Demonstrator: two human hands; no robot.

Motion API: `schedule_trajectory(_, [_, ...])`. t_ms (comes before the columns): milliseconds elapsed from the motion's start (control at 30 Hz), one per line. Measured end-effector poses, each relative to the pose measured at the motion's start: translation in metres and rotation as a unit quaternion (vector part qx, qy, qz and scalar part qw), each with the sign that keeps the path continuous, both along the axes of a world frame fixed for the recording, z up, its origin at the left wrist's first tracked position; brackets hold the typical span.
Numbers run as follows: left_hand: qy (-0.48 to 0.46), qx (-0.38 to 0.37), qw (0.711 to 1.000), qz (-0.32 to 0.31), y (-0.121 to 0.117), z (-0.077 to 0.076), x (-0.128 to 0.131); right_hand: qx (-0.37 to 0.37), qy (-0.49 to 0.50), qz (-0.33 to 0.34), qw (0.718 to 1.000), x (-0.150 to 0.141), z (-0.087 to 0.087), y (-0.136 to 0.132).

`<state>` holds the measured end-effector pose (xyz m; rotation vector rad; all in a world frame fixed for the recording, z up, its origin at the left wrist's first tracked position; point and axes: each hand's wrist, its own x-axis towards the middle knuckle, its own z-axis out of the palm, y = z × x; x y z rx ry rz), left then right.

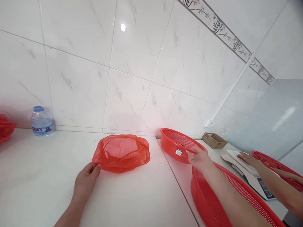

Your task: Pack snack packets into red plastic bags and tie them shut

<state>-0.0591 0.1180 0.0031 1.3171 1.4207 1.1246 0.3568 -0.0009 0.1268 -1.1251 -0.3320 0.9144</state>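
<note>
My left hand pinches the near left corner of a thin red plastic bag, which lies puffed up on the white table. Its thumb and fingers are closed on the film. My right hand is stretched out to the right, in front of a round red plastic basket with a small white label. The fingers there are curled together near the basket's side; something small may be between the tips, but I cannot make it out. Below my right forearm stands a larger red basket with mesh sides.
A water bottle with a blue cap and a bunched red bag stand at the left by the tiled wall. On the right are a cardboard box, a white scale, another red basket and a co-worker's hand at the scale.
</note>
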Motion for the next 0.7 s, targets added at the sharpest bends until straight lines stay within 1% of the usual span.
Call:
schedule_trajectory(67, [-0.004, 0.001, 1.0, 0.003, 0.0, 0.0, 0.0, -0.034, 0.023, 0.016, 0.999, -0.019, 0.0, -0.009])
schedule_trajectory(167, [-0.003, 0.005, 1.0, 0.0, 0.002, -0.005, -0.001, -0.054, 0.037, 0.042, 0.997, -0.047, -0.004, -0.024])
schedule_trajectory(233, [-0.001, 0.005, 1.0, -0.001, 0.004, -0.008, -0.002, -0.065, 0.026, 0.056, 0.996, -0.062, -0.008, -0.035])
schedule_trajectory(367, [-0.001, -0.003, 1.0, 0.014, 0.004, -0.011, -0.002, -0.081, -0.017, 0.097, 0.992, -0.082, -0.017, -0.061])
schedule_trajectory(467, [0.016, -0.007, 1.0, 0.024, 0.002, -0.008, -0.002, -0.108, -0.047, 0.123, 0.985, -0.092, -0.023, -0.089])
schedule_trajectory(533, [0.019, -0.01, 0.999, 0.028, 0.002, -0.006, -0.001, -0.14, -0.052, 0.13, 0.98, -0.095, -0.035, -0.114])
schedule_trajectory(567, [0.017, -0.011, 0.999, 0.027, 0.001, -0.006, -0.001, -0.156, -0.049, 0.13, 0.978, -0.095, -0.044, -0.128])
schedule_trajectory(633, [0.013, -0.015, 1.0, 0.022, 0.0, -0.005, -0.002, -0.184, -0.039, 0.121, 0.975, -0.09, -0.07, -0.156])
schedule_trajectory(700, [0.018, -0.021, 0.999, 0.02, -0.001, -0.003, -0.001, -0.196, -0.063, 0.056, 0.977, -0.081, -0.098, -0.182])
